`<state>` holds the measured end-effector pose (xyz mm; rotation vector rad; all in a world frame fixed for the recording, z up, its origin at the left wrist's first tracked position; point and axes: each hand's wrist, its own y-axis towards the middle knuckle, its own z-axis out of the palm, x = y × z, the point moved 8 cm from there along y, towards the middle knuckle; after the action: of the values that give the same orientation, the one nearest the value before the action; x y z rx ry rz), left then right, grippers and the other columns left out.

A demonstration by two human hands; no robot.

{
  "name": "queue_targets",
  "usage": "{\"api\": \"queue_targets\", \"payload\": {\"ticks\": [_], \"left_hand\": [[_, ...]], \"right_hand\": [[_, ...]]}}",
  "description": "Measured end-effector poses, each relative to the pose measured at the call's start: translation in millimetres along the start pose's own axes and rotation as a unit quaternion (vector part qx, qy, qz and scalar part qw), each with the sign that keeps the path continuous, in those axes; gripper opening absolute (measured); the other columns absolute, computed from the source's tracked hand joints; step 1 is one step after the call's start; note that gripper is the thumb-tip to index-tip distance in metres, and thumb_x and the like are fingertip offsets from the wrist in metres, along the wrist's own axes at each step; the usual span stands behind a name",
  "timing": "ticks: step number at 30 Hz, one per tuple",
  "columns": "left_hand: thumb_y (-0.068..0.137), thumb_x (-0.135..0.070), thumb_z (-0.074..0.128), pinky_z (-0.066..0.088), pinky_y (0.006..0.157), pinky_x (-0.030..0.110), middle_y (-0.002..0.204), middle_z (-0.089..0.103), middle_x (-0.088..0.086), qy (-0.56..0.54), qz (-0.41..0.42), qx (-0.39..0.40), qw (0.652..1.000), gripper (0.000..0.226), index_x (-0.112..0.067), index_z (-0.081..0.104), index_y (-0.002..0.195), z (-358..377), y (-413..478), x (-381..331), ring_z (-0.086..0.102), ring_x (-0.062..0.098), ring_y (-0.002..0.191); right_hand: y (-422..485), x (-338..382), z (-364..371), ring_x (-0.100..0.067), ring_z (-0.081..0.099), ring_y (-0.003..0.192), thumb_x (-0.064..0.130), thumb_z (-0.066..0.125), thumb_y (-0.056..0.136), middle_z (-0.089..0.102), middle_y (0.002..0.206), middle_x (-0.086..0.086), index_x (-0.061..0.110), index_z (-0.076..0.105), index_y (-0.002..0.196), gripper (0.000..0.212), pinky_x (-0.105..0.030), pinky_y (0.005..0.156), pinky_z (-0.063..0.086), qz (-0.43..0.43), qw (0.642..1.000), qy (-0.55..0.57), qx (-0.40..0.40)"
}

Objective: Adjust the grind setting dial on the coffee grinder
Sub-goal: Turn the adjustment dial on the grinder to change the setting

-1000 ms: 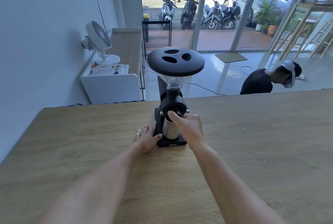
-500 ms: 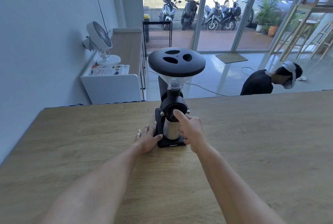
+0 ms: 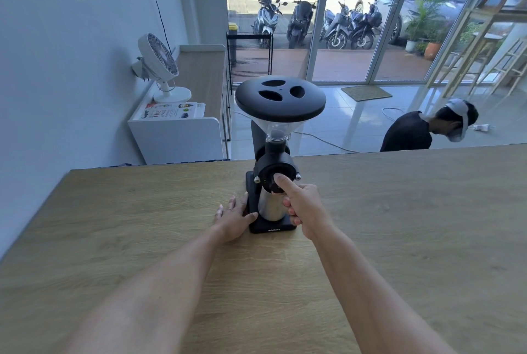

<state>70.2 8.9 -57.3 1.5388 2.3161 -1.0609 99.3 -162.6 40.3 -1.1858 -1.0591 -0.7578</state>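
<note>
Now dial (image 3: 275, 179) under right hand (image 3: 306, 206) thumb, touching.

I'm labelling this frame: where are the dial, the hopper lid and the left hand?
dial (image 3: 271, 179), head view, bare black face left of the thumb.
hopper lid (image 3: 281, 102), head view, top between the holes.
left hand (image 3: 232, 218), head view, back of the hand.

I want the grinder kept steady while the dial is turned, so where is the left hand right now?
The left hand lies flat on the wooden table, against the left side of the coffee grinder base.
</note>
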Motion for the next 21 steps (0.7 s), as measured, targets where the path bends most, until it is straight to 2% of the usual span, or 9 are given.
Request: {"api": "queue_targets", "payload": {"ticks": [3, 6, 8, 21], "left_hand": [[0.098, -0.054, 0.033, -0.007, 0.119, 0.042, 0.163, -0.011, 0.005, 0.002, 0.001, -0.001, 1.000, 0.069, -0.041, -0.006, 0.153, -0.3, -0.4, -0.2, -0.016, 0.032, 0.147], [0.099, -0.054, 0.033, -0.007, 0.119, 0.042, 0.163, -0.010, 0.005, 0.005, 0.003, 0.000, 1.000, 0.068, -0.040, -0.007, 0.153, 0.6, -0.8, -1.0, -0.016, 0.031, 0.148], [0.098, -0.055, 0.033, -0.007, 0.119, 0.042, 0.163, -0.010, 0.005, 0.005, 0.002, 0.000, 1.000, 0.069, -0.041, -0.007, 0.153, 0.7, -0.2, -0.2, -0.016, 0.032, 0.147], [0.099, -0.054, 0.033, -0.008, 0.118, 0.042, 0.163, -0.010, 0.004, 0.003, -0.002, -0.002, 1.000, 0.068, -0.040, -0.007, 0.153, 1.2, 0.7, 0.5, -0.016, 0.031, 0.147]], "right_hand": [[-1.7, 1.8, 1.0, -0.007, 0.027, 0.038, 0.042, 0.074, 0.087, 0.038, 0.052, 0.003, 0.009, 0.061, 0.090, 0.035, -0.019, 0.034, 0.018, -0.004, 1.000, 0.003, -0.001], [-3.3, 4.7, -0.2, -0.007, 0.026, 0.037, 0.040, 0.075, 0.087, 0.037, 0.051, 0.003, 0.016, 0.053, 0.069, 0.037, -0.021, 0.035, 0.017, -0.010, 1.000, 0.001, -0.010], [-4.1, 6.3, -1.2, -0.007, 0.025, 0.037, 0.039, 0.076, 0.087, 0.037, 0.051, 0.003, 0.020, 0.048, 0.063, 0.042, -0.021, 0.036, 0.017, -0.016, 1.000, 0.001, -0.015], [-6.3, 5.8, -0.7, -0.008, 0.025, 0.038, 0.040, 0.077, 0.085, 0.035, 0.052, 0.003, 0.019, 0.048, 0.064, 0.042, -0.021, 0.035, 0.017, -0.013, 1.000, 0.005, -0.019]]}}
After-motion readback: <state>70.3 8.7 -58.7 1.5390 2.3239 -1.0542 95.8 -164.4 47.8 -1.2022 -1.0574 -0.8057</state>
